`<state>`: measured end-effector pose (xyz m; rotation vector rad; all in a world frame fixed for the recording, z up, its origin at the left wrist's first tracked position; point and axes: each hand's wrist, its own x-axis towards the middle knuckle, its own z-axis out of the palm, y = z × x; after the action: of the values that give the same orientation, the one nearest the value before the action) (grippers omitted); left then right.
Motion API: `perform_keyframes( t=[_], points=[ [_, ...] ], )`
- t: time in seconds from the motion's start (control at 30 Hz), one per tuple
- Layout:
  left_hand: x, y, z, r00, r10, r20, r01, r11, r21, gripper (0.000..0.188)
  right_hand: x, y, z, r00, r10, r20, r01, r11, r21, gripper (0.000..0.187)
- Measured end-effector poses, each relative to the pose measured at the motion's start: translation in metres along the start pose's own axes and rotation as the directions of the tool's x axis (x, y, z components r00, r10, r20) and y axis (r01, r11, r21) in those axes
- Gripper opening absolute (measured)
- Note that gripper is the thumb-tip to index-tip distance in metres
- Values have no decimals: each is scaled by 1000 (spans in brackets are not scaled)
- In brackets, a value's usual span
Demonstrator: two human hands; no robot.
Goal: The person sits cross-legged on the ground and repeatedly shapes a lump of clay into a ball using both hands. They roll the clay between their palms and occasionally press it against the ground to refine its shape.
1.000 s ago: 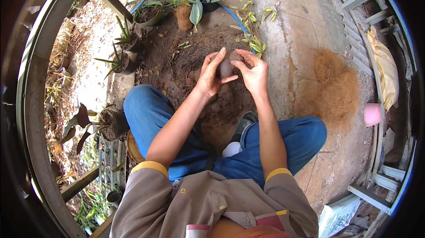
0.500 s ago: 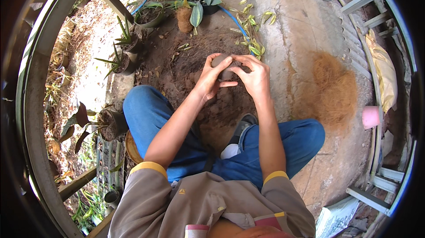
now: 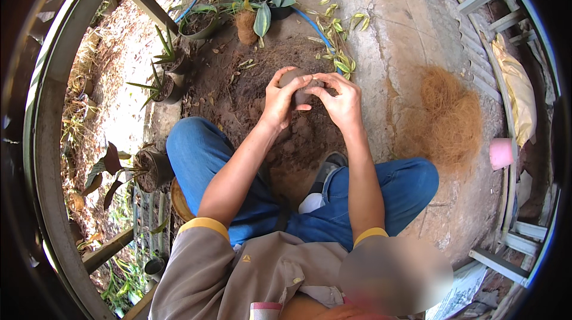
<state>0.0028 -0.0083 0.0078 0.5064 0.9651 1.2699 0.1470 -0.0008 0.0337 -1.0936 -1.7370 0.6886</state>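
Note:
Over the dark loose soil in front of me, both hands hold a rounded, grey-brown ball of soil. My left hand is wrapped round its left side, thumb across the near face. From the right, my right hand presses its thumb and fingertips against the ball. The ball's underside and the far fingertips are partly hidden.
A heap of brown coir fibre lies on the concrete at right, near a pink pot. Potted plants stand at left. Ahead lie a fibre-wrapped plant ball, a blue hose and variegated cuttings.
Both hands stay round the soil ball with small finger shifts. The left hand's fingers have moved slightly up and left on it, and its low extended finger now shows less.

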Motion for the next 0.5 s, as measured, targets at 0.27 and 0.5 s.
perform_keyframes(
  t=[0.27, 0.5],
  points=[
    [-2, -2, 0, 998, -56, -12, 54, 992, -111, 50, -4, 24, 20, 939, 343, 3, -290, 789, 542, 17],
    [-3, -5, 2, 998, -54, -27, 51, 991, -120, 50, -5, 28, 21, 893, 442, 81, -347, 563, 750, 23]
  ],
)
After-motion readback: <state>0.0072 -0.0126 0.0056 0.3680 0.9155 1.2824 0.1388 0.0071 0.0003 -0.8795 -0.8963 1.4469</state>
